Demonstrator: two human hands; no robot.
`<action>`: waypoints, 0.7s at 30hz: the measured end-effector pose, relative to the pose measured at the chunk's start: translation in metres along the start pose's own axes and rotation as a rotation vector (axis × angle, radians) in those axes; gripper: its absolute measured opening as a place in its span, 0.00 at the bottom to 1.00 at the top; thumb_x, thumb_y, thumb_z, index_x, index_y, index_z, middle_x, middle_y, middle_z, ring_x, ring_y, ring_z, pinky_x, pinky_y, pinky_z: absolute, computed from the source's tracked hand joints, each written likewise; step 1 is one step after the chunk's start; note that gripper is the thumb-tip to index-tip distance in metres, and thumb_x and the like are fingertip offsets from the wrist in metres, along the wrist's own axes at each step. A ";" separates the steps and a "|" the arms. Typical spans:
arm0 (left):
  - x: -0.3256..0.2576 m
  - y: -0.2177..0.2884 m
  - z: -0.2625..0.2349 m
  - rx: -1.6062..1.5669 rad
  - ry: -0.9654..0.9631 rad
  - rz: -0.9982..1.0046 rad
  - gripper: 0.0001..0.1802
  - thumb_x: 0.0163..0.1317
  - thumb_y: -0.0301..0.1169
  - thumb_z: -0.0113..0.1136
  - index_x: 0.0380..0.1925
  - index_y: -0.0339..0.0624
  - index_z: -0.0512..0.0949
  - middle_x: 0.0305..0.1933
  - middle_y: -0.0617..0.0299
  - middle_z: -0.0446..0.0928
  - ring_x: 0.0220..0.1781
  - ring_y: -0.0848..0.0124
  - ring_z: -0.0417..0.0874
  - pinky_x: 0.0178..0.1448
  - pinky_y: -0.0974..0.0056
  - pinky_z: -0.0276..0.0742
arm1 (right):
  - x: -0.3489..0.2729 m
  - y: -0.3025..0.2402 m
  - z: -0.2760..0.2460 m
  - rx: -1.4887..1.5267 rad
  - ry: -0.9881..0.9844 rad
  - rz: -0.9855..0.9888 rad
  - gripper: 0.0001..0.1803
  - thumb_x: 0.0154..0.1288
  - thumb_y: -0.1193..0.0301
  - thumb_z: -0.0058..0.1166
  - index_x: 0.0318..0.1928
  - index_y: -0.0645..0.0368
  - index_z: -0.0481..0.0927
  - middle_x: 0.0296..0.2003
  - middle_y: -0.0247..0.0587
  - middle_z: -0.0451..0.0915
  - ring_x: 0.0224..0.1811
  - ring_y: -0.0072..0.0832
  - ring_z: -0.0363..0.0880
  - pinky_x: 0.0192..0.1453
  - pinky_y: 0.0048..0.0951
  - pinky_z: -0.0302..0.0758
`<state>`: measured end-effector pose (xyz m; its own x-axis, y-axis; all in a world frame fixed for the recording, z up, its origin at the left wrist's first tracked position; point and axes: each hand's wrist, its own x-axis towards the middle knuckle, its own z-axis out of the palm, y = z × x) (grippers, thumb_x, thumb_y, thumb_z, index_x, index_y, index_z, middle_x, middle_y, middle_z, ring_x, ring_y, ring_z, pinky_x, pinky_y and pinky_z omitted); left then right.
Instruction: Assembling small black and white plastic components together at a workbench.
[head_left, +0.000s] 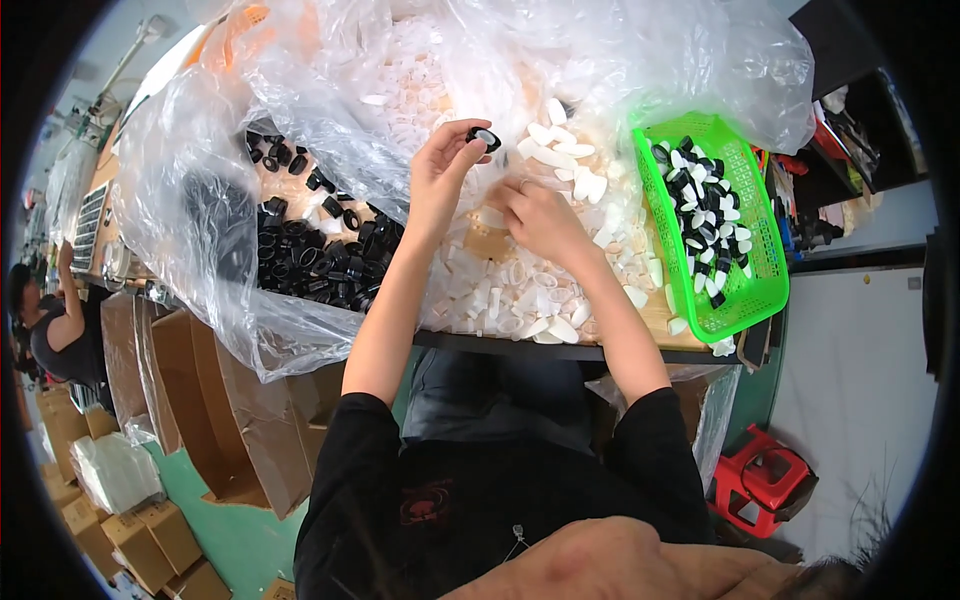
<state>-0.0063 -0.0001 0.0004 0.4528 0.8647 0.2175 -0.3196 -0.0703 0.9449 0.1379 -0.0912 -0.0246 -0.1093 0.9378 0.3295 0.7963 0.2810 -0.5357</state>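
Note:
Above the worktop, my left hand (437, 178) pinches a black oval ring (484, 138) with a pale part showing inside it. My right hand (548, 222) is lower and to the right, over a spread of translucent white plastic pieces (500, 290). Its fingers are bent down toward the pieces and smeared at the tips, so whether they grip one is unclear. Longer white oval pieces (560, 150) lie just beyond it. To the left, a heap of black rings (310, 250) rests in a clear plastic bag (215, 240).
A green basket (712, 327) on the right holds several black-and-white joined pieces (708, 215). Clear plastic sheeting (660, 50) bunches along the back. Cardboard boxes (200, 400) stand below left, a red stool (765, 475) below right. Another person (68, 335) is at far left.

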 end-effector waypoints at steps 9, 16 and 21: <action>-0.002 -0.003 -0.001 -0.065 -0.043 -0.034 0.12 0.65 0.25 0.58 0.49 0.36 0.78 0.41 0.65 0.78 0.43 0.80 0.77 0.50 0.71 0.75 | -0.001 0.006 -0.042 0.093 -0.325 0.168 0.10 0.53 0.77 0.57 0.39 0.57 0.81 0.39 0.41 0.80 0.47 0.40 0.77 0.51 0.38 0.75; -0.004 -0.001 0.007 0.025 -0.110 0.007 0.15 0.63 0.26 0.62 0.50 0.35 0.78 0.44 0.65 0.80 0.46 0.78 0.78 0.54 0.70 0.72 | -0.011 0.000 -0.016 0.027 -0.398 0.062 0.13 0.53 0.78 0.59 0.41 0.57 0.79 0.35 0.43 0.79 0.43 0.40 0.78 0.49 0.36 0.75; -0.004 -0.005 0.005 0.173 -0.121 0.107 0.15 0.61 0.27 0.64 0.49 0.38 0.80 0.46 0.63 0.82 0.49 0.75 0.79 0.57 0.67 0.72 | 0.002 -0.018 -0.049 0.333 -0.213 0.243 0.11 0.57 0.78 0.60 0.42 0.59 0.79 0.34 0.40 0.79 0.37 0.30 0.80 0.44 0.26 0.76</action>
<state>-0.0027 -0.0058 -0.0038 0.5238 0.7825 0.3366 -0.2284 -0.2516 0.9405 0.1530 -0.1042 0.0240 -0.0907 0.9958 0.0148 0.5833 0.0651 -0.8097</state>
